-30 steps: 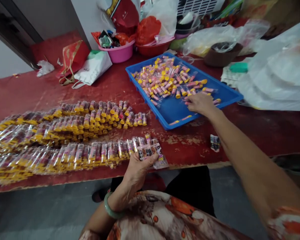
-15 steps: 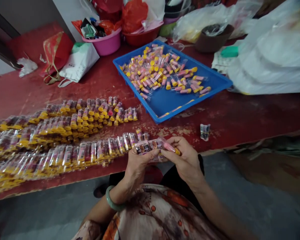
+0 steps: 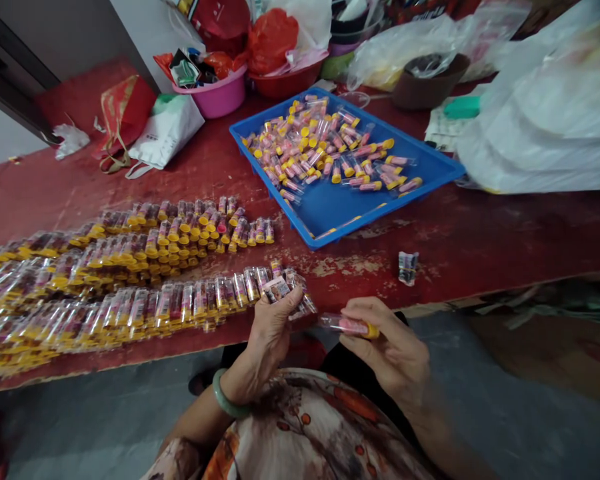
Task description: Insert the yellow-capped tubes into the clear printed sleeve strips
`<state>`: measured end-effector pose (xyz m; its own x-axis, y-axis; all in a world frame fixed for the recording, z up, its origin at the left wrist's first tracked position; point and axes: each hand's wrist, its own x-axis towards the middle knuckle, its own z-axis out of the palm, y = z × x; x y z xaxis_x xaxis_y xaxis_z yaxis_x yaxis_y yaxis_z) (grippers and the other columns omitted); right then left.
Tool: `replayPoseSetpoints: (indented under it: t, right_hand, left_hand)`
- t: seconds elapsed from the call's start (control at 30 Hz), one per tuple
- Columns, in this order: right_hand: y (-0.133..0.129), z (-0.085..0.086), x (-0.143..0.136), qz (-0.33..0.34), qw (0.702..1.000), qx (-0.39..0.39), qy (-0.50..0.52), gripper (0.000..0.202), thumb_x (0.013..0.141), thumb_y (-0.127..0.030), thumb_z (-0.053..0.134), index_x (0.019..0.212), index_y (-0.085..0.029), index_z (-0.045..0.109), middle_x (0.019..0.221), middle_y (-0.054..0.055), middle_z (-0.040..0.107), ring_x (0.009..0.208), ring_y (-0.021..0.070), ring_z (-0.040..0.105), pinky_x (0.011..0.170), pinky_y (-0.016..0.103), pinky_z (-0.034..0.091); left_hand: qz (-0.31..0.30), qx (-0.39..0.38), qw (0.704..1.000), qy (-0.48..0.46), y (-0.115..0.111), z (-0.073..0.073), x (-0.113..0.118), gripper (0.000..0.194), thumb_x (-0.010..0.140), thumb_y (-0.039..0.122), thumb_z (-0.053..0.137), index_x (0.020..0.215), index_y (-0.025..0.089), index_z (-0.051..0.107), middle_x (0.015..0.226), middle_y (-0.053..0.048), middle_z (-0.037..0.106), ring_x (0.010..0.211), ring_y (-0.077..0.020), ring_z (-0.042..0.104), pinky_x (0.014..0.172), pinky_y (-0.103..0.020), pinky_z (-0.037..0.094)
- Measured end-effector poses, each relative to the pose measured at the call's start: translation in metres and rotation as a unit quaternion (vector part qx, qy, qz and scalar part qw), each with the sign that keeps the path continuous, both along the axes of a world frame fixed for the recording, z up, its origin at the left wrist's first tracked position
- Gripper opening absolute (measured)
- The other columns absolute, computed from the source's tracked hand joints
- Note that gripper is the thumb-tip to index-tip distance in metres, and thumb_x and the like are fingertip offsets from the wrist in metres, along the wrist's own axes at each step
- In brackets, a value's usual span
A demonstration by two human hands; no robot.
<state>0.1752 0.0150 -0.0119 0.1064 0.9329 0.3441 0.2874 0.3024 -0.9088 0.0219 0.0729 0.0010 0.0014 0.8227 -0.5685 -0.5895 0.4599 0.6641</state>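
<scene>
My left hand (image 3: 271,327), with a green bangle on its wrist, is closed on a small stack of printed labels (image 3: 277,288) at the table's front edge. Pinched between thumb and fingers of my right hand (image 3: 387,343) is a clear tube (image 3: 353,325) with pink contents and a yellow cap. The tube is apart from the labels. Rows of capped tubes (image 3: 165,303) run left from my left hand. Beyond my hands a blue tray (image 3: 325,223) holds a loose heap of pink tubes with yellow caps (image 3: 310,143).
A small bundle of labels (image 3: 408,268) lies on the red table (image 3: 505,233) at right. White plastic bags (image 3: 540,127) stand at the right back. Behind the tray are a pink basin (image 3: 220,93), a red basin (image 3: 287,83) and a brown container (image 3: 425,87).
My right hand has moved right and towards me with the tube, away from my left hand. My left hand keeps the labels. The view has shifted slightly.
</scene>
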Motion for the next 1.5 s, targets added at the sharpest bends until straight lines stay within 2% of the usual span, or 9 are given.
replayPoseSetpoints:
  t: [0.17, 0.4, 0.57, 0.77, 0.93, 1.0, 1.23, 1.3, 1.5]
  right_hand:
    - [-0.004, -0.006, -0.009, -0.077, 0.985, 0.111, -0.109, 0.032, 0.081, -0.012, 0.062, 0.111, -0.024, 0.064, 0.094, 0.005, 0.061, 0.08, 0.0166, 0.061, 0.066, 0.03, 0.053]
    - [-0.009, -0.019, -0.017, -0.172, 0.935, 0.185, -0.25, 0.05, 0.075, -0.013, 0.071, 0.122, -0.021, 0.058, 0.097, 0.008, 0.067, 0.082, 0.0195, 0.066, 0.072, 0.031, 0.057]
    - [-0.012, -0.018, -0.019, -0.129, 0.912, 0.23, -0.314, 0.044, 0.075, -0.012, 0.071, 0.117, -0.017, 0.059, 0.089, 0.007, 0.071, 0.079, 0.0184, 0.068, 0.07, 0.029, 0.058]
    - [-0.011, -0.008, -0.023, -0.163, 0.921, 0.201, -0.292, 0.036, 0.079, -0.015, 0.066, 0.114, -0.02, 0.058, 0.085, 0.005, 0.071, 0.074, 0.019, 0.068, 0.064, 0.03, 0.059]
    - [-0.013, -0.01, -0.025, -0.138, 0.86, 0.265, -0.414, 0.024, 0.073, -0.012, 0.072, 0.095, -0.019, 0.064, 0.091, 0.008, 0.072, 0.078, 0.0207, 0.069, 0.066, 0.031, 0.058]
    - [-0.014, -0.011, -0.025, -0.132, 0.854, 0.267, -0.427, 0.02, 0.074, -0.012, 0.071, 0.092, -0.02, 0.064, 0.093, 0.008, 0.072, 0.081, 0.0206, 0.068, 0.066, 0.031, 0.058]
    - [-0.011, -0.006, -0.025, -0.158, 0.917, 0.207, -0.302, 0.018, 0.08, -0.012, 0.065, 0.095, -0.021, 0.064, 0.086, 0.005, 0.07, 0.077, 0.0177, 0.067, 0.069, 0.029, 0.058]
    - [-0.01, -0.006, -0.025, -0.165, 0.92, 0.201, -0.295, 0.017, 0.08, -0.012, 0.065, 0.095, -0.02, 0.064, 0.085, 0.006, 0.07, 0.076, 0.0175, 0.067, 0.068, 0.029, 0.058]
    - [-0.014, -0.012, -0.023, -0.14, 0.853, 0.27, -0.424, 0.018, 0.073, -0.01, 0.072, 0.086, -0.019, 0.065, 0.096, 0.009, 0.071, 0.085, 0.0211, 0.066, 0.069, 0.031, 0.057]
  left_hand:
    - [-0.012, -0.007, 1.0, -0.016, -0.003, 0.004, 0.008, 0.044, 0.05, 0.027, 0.089, 0.084, 0.014, 0.063, 0.072, 0.001, 0.065, 0.059, -0.0117, 0.059, 0.056, -0.025, 0.05]
    - [-0.023, -0.004, 1.0, -0.016, -0.009, 0.003, 0.01, 0.042, 0.052, 0.029, 0.088, 0.081, 0.014, 0.062, 0.071, 0.001, 0.064, 0.06, -0.0116, 0.059, 0.058, -0.025, 0.05]
    - [-0.015, 0.003, 1.0, -0.018, -0.01, 0.002, 0.009, 0.042, 0.051, 0.028, 0.088, 0.082, 0.013, 0.064, 0.071, 0.0, 0.067, 0.058, -0.0117, 0.06, 0.06, -0.026, 0.05]
    - [-0.009, 0.003, 1.0, -0.016, -0.011, -0.004, 0.007, 0.039, 0.052, 0.027, 0.088, 0.081, 0.015, 0.064, 0.069, 0.002, 0.066, 0.055, -0.0111, 0.059, 0.057, -0.025, 0.05]
    - [-0.011, 0.008, 1.0, -0.002, -0.013, -0.002, 0.006, 0.04, 0.05, 0.03, 0.088, 0.078, 0.014, 0.065, 0.065, 0.001, 0.065, 0.053, -0.0113, 0.059, 0.055, -0.026, 0.05]
    - [-0.012, 0.012, 1.0, 0.001, -0.013, -0.004, 0.005, 0.041, 0.051, 0.032, 0.088, 0.081, 0.014, 0.066, 0.069, 0.001, 0.066, 0.055, -0.012, 0.06, 0.055, -0.026, 0.051]
    - [0.005, 0.01, 1.0, -0.005, -0.01, -0.006, 0.003, 0.041, 0.052, 0.032, 0.088, 0.082, 0.015, 0.066, 0.071, 0.002, 0.066, 0.056, -0.0109, 0.059, 0.057, -0.027, 0.052]
    - [0.003, 0.008, 1.0, -0.005, -0.01, -0.005, 0.004, 0.041, 0.052, 0.032, 0.088, 0.082, 0.015, 0.065, 0.071, 0.002, 0.065, 0.056, -0.0112, 0.059, 0.056, -0.027, 0.053]
    - [0.008, 0.02, 1.0, -0.006, -0.01, -0.006, 0.005, 0.041, 0.054, 0.033, 0.087, 0.084, 0.015, 0.066, 0.073, 0.002, 0.066, 0.059, -0.011, 0.06, 0.059, -0.026, 0.052]
